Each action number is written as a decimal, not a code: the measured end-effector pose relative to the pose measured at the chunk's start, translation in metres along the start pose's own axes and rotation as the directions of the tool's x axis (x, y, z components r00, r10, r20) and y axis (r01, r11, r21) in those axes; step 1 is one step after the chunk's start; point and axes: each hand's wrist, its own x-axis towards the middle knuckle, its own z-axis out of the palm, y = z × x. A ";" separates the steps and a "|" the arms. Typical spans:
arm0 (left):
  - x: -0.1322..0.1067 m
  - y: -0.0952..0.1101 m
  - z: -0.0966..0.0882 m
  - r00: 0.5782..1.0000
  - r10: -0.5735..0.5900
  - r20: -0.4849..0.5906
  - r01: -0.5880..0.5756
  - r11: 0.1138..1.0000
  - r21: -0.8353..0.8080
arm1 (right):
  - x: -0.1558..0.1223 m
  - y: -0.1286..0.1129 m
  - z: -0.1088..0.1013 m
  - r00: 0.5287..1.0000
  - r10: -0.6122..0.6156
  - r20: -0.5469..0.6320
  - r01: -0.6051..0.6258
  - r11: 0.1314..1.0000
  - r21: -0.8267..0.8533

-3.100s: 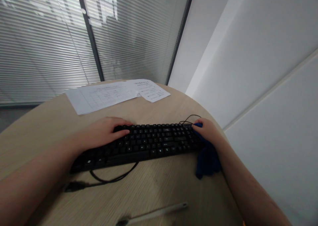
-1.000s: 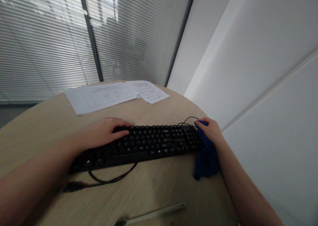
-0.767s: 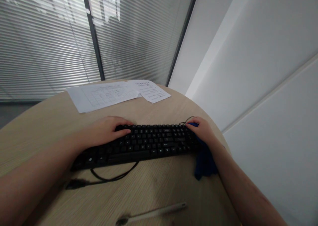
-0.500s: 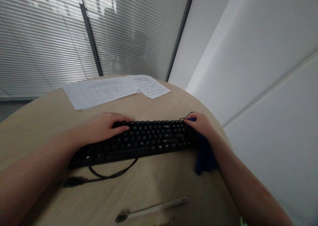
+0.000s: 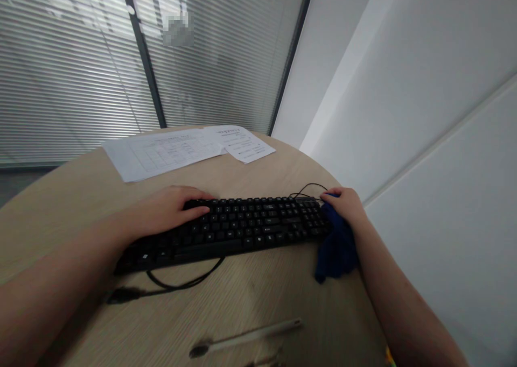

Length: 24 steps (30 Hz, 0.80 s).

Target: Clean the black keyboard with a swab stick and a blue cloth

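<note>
The fingers of the right hand [image 5: 345, 203] are pinched on the blue cloth [image 5: 337, 243], and the keyboard [image 5: 246, 226], just beside their tips, is best steadied by the clasped thumb and fingers of the left hand [image 5: 172, 212].

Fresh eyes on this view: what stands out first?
Probably the long black keyboard across the middle of the table, the left hand over its left part. Next, the blue cloth in the right hand at its right end. White papers lie beyond, near the far edge.
</note>
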 end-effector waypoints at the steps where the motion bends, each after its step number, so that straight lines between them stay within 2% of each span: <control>1: 0.000 0.000 -0.001 1.000 0.002 0.000 -0.002 1.000 0.000 | -0.001 0.001 -0.001 0.999 0.006 -0.051 -0.005 1.000 0.017; 4: -0.003 -0.001 -0.006 1.000 -0.014 -0.010 0.014 1.000 0.024 | -0.004 -0.001 -0.003 0.988 -0.012 -0.153 0.025 0.996 0.086; 9: -0.011 -0.012 -0.024 0.992 -0.114 -0.050 0.119 0.988 0.102 | -0.008 -0.007 0.000 0.983 0.026 -0.184 0.022 0.968 0.252; 13: -0.017 -0.025 -0.037 0.983 -0.186 -0.007 0.186 0.978 0.099 | -0.010 -0.011 0.003 0.970 0.047 -0.237 0.048 0.924 0.379; 15: -0.020 -0.028 -0.041 0.979 -0.203 0.022 0.199 0.974 0.104 | -0.012 -0.012 0.004 0.976 0.026 -0.218 0.060 0.924 0.378; 18: -0.025 -0.032 -0.045 0.974 -0.219 0.063 0.210 0.970 0.120 | -0.015 -0.015 0.006 0.990 -0.059 -0.131 0.098 0.946 0.310; 24: -0.033 -0.037 -0.052 0.951 -0.308 0.034 0.298 0.939 0.172 | -0.020 -0.020 0.010 0.972 -0.232 0.046 0.225 0.966 0.125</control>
